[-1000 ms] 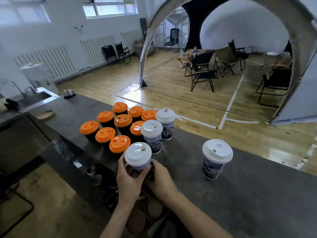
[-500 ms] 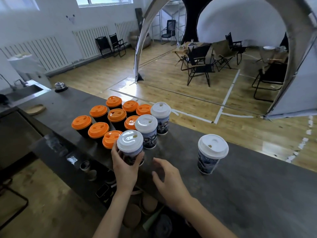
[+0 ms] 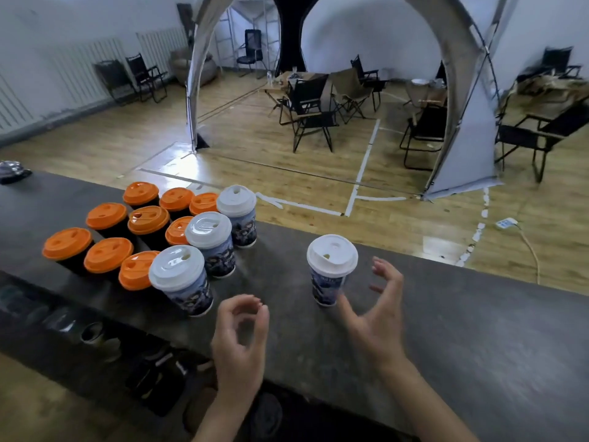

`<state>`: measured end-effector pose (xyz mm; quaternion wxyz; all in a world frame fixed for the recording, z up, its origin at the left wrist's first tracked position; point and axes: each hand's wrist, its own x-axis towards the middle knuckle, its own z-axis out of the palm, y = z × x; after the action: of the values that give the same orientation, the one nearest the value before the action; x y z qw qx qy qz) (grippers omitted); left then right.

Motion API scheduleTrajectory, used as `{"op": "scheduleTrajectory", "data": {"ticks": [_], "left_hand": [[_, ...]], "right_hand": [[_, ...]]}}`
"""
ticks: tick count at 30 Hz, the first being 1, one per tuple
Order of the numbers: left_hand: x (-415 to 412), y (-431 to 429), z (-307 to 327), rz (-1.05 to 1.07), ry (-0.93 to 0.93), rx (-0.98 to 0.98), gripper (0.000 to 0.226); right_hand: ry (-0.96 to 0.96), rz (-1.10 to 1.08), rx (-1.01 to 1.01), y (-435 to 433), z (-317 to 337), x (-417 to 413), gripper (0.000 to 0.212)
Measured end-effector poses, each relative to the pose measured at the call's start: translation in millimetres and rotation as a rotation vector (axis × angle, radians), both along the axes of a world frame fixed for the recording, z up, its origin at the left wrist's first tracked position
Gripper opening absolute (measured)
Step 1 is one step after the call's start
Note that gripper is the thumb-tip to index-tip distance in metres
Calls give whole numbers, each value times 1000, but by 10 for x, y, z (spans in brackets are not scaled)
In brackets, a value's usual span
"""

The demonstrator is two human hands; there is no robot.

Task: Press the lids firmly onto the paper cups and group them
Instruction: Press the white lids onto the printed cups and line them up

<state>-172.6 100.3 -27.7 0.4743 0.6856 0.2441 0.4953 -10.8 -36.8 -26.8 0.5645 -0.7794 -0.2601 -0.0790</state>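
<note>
Right hand (image 3: 379, 301): fingers apart, empty, 3 o'clock of lone cup (image 3: 330, 272).
Left hand (image 3: 239, 336): fingers loosely curled, empty.
Tip: wrap cup midway, keep upright.

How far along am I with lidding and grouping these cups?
Done: every cup wears a lid; nine orange-lidded dark paper cups are clustered, with three white-lidded printed paper cups lined beside them. In hand: nothing; the right hand spreads open beside the lone white-lidded printed cup, left hand empty. Left: join that cup to the row.
</note>
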Motion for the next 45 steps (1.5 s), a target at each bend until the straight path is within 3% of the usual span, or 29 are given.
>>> {"op": "scheduleTrajectory", "data": {"ticks": [2, 4, 6, 8, 12, 17, 22, 25, 29, 36, 41, 45], "left_hand": [[374, -26, 119, -152, 45, -8, 24], [796, -46, 254, -300, 81, -138, 25], [1124, -105, 355, -395, 129, -223, 21], [1269, -256, 407, -410, 170, -138, 20], [1229, -658, 285, -533, 156, -69, 33], [1446, -1153, 175, -788, 144, -325, 41], [1493, -1260, 42, -755, 76, -354, 40], [1545, -1161, 99, -815, 118, -328, 41], [1659, -1079, 235, -965, 187, -417, 45], [1636, -1113, 151, -813, 123, -382, 41], [1753, -1018, 247, -1016, 238, -446, 48], [1711, -1042, 241, -924, 192, -384, 45]], "right_hand": [[161, 101, -114, 115, -74, 129, 113], [270, 215, -73, 261, -108, 189, 121], [317, 242, -6, 312, -128, 230, 105], [301, 219, 25, 185, -100, 242, 93], [270, 140, 55, -550, -129, 149, 90], [275, 125, 24, -1113, -287, 136, 86], [339, 12, 108, -1113, -377, 20, 86], [284, -57, 94, -1122, -407, 36, 82], [215, -19, 54, -1151, -481, 110, 83], [278, -61, 65, -1097, -533, 98, 86], [285, -36, 8, -1142, -524, 132, 84], [259, -40, 32, -1106, -498, 103, 86]]}}
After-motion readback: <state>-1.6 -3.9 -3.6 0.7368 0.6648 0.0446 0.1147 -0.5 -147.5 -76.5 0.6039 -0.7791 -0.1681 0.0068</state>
